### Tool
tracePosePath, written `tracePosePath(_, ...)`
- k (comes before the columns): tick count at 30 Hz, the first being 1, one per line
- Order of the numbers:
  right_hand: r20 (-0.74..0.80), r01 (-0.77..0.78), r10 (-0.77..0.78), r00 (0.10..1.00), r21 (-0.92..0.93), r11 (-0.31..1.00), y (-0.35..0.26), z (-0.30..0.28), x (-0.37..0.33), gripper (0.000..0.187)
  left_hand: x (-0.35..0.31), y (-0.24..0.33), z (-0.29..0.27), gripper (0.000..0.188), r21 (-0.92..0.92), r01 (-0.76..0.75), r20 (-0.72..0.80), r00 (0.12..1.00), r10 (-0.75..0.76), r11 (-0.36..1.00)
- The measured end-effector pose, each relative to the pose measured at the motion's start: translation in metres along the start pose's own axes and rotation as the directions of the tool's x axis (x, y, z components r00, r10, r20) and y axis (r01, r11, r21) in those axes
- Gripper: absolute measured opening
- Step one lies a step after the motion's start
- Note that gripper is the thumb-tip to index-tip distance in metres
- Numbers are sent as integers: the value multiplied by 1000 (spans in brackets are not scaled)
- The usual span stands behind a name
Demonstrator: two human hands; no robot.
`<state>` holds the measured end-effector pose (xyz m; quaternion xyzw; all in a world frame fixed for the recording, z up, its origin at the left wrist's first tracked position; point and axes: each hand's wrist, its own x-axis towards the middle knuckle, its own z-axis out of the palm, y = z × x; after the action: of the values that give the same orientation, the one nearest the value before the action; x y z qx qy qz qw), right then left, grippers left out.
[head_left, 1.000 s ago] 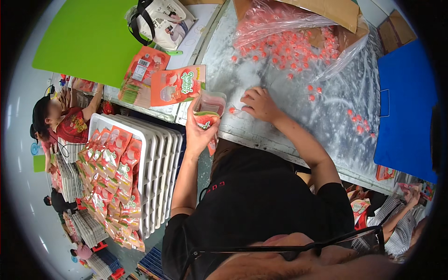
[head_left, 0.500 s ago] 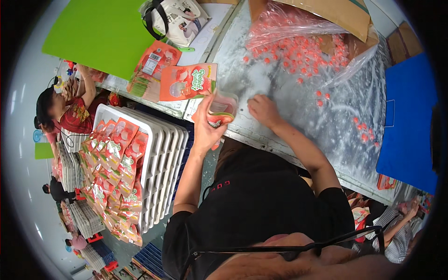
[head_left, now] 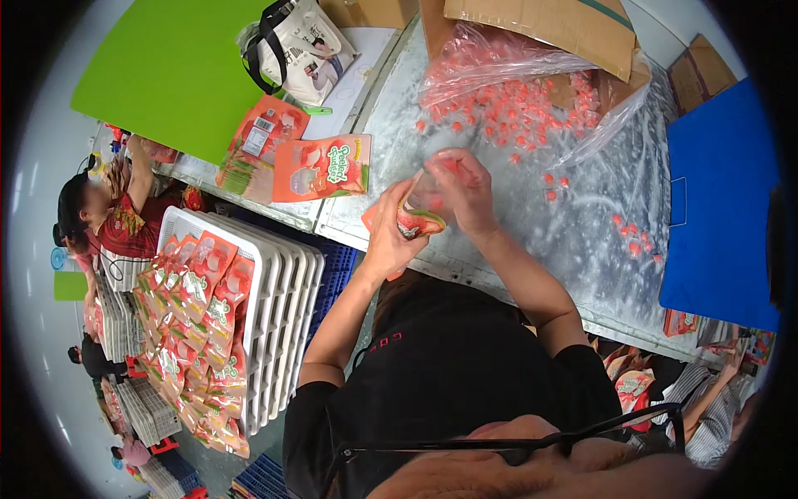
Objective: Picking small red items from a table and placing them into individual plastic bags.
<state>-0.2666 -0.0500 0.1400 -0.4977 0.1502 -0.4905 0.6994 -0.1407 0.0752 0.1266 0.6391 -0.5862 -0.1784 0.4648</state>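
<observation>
My left hand (head_left: pixel 391 237) grips an opened red-orange stand-up pouch (head_left: pixel 421 223), its mouth tilted toward my right hand. Right at that mouth is my right hand (head_left: pixel 467 191), fingers curled and partly blurred; a reddish patch shows by the fingertips, but what it holds I cannot make out. A flat pouch (head_left: pixel 321 169) of the same print lies on the table left of my hands. Behind it are more pouches (head_left: pixel 264 131) in a stack. Small red pieces in clear wrappers (head_left: pixel 515 116) spill from a plastic-lined carton at the back.
White stacked trays (head_left: pixel 278 320) stand at my left, topped with filled pouches (head_left: pixel 195 324). A blue board (head_left: pixel 723 208) rises at the right; a green board (head_left: pixel 166 66) and a cloth bag (head_left: pixel 303 50) sit back left. Loose red pieces (head_left: pixel 636 241) lie at right. Other people work nearby.
My right hand has lifted off the tabletop and come to the pouch mouth. The left hand has shifted slightly right with the pouch. The whole view has turned a little.
</observation>
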Motion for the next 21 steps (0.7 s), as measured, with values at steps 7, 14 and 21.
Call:
tracePosePath(7,106,55,-38,994,-155,986,-10,-5,-11,29,4,8,5,95,-13,22,-22,999,-23,1000)
tracePosePath(14,177,50,19,984,-381,923,-25,-6,-17,37,9,13,13,95,1,-30,-38,999,30,1000)
tracePosePath(21,237,368,-301,924,-767,525,-10,-69,17,41,7,2,13,91,6,-54,-103,993,54,999)
